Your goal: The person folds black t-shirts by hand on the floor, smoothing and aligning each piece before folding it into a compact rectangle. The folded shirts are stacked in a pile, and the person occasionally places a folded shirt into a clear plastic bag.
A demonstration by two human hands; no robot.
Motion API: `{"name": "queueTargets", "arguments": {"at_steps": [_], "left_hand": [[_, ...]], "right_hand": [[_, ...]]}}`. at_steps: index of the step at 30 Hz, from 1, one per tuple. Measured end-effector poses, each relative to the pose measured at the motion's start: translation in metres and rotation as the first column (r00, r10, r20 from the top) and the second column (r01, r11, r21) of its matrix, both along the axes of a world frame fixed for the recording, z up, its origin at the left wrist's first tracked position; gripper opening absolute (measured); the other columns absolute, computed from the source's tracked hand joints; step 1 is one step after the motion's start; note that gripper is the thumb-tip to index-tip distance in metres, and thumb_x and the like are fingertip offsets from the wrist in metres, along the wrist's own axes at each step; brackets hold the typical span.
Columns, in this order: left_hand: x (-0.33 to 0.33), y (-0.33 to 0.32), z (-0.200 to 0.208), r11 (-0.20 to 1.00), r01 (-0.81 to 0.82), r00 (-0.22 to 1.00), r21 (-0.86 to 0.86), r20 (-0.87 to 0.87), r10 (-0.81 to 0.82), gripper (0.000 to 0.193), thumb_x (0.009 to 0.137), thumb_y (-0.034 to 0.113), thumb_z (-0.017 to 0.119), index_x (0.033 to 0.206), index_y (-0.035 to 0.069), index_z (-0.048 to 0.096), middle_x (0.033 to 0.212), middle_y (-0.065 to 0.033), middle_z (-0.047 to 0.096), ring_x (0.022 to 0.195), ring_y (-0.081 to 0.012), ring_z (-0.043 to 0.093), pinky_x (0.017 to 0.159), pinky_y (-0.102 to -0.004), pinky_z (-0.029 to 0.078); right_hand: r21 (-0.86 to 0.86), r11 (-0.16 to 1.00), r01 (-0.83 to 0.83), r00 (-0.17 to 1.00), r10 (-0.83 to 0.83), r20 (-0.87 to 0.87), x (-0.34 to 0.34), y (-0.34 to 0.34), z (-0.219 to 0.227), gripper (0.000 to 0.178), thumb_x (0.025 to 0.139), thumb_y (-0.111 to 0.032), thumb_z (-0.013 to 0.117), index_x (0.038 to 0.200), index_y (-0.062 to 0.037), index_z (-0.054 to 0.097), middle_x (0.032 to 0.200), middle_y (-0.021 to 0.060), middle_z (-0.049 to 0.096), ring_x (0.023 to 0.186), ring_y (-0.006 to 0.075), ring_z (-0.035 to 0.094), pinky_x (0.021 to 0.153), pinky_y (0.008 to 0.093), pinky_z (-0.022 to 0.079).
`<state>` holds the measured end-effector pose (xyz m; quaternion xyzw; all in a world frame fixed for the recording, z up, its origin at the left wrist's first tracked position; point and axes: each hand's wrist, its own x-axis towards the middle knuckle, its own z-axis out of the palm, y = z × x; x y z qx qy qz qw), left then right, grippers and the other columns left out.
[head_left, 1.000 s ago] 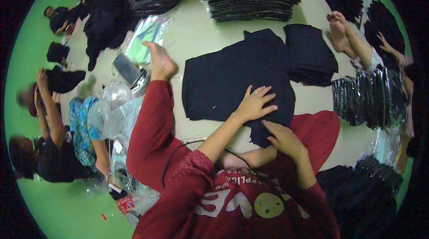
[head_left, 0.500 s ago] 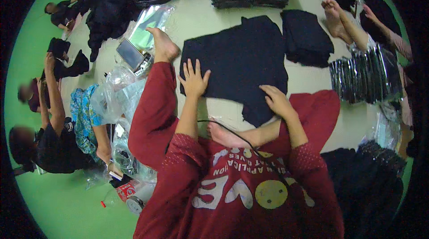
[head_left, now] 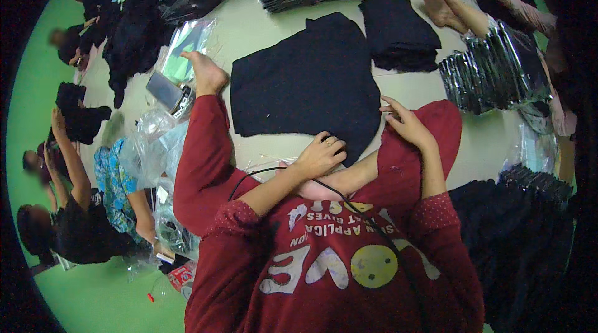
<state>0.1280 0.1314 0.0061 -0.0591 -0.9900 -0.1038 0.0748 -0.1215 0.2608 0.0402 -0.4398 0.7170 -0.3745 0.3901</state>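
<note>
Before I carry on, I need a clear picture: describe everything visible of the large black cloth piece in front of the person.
The large black cloth piece looks like matte fabric, spread mostly flat on the pale floor. Its outline is uneven, narrowing toward the person at the near right; a small pale speck shows on it. The left hand is at its near edge; the right hand is by its right edge, contact unclear.

A big black cloth (head_left: 302, 81) lies mid-frame on the pale floor (head_left: 252, 35), the left hand (head_left: 321, 155) curled at its bottom edge, the right hand (head_left: 407, 124) by its right side, and a folded black pile (head_left: 402, 31) toward the upper right.
</note>
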Motion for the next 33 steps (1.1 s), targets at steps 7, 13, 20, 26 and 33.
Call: {"name": "queueTargets", "arguments": {"at_steps": [7,13,20,26,33], "left_hand": [[-0.043,-0.061,0.022,0.127,-0.483,0.868,0.866,0.455,0.199,0.025,0.089,0.03,0.055,0.089,0.006,0.062,0.082,0.0021,0.061,0.081,-0.0141,0.057,0.073,-0.0294,0.045],[-0.033,-0.035,0.016,0.232,-0.601,0.789,0.764,0.524,0.321,0.026,0.088,0.027,0.06,0.1,0.003,0.063,0.082,-0.0059,0.063,0.072,-0.0163,0.058,0.067,-0.032,0.047],[-0.005,0.003,0.01,0.883,-0.028,0.985,0.469,0.164,-0.056,0.024,0.081,0.019,0.061,0.101,0.006,0.065,0.103,-0.0126,0.065,0.095,-0.0296,0.061,0.092,-0.0445,0.042],[-0.014,0.003,0.009,0.876,-0.133,0.983,0.464,0.172,0.058,0.026,0.076,0.025,0.065,0.095,0.009,0.061,0.097,-0.0096,0.06,0.095,-0.0282,0.057,0.084,-0.0448,0.044],[-0.014,0.013,-0.006,0.986,0.04,0.979,0.16,0.192,-0.071,0.023,0.07,0.023,0.065,0.09,0.011,0.064,0.092,-0.0054,0.058,0.094,-0.0218,0.055,0.08,-0.0378,0.042]], "right_hand": [[-0.007,1.0,0.004,0.999,-0.004,0.037,-0.015,-0.005,0.017,0.054,0.089,-0.003,0.048,0.14,-0.0106,0.035,0.12,0.0135,0.057,0.105,0.0178,0.055,0.091,0.0298,0.043],[-0.051,0.998,-0.048,0.986,0.055,0.157,-0.009,-0.033,0.028,0.056,0.089,-0.004,0.052,0.142,-0.01,0.033,0.121,0.0117,0.056,0.102,0.014,0.054,0.091,0.0279,0.043],[-0.04,0.984,-0.175,0.966,0.179,0.184,0.037,-0.037,0.003,0.058,0.087,-0.012,0.062,0.139,-0.0105,0.036,0.113,0.0126,0.061,0.093,0.0181,0.059,0.082,0.0309,0.048],[0.035,0.971,-0.237,0.959,0.228,0.166,0.054,-0.028,-0.011,0.061,0.085,-0.014,0.064,0.139,-0.0109,0.035,0.115,0.0151,0.061,0.092,0.0217,0.062,0.083,0.0342,0.049],[0.064,0.978,-0.2,0.974,0.191,0.123,0.048,-0.021,-0.016,0.061,0.085,-0.015,0.063,0.139,-0.0098,0.035,0.115,0.0154,0.061,0.093,0.0223,0.061,0.083,0.0339,0.049]]}}
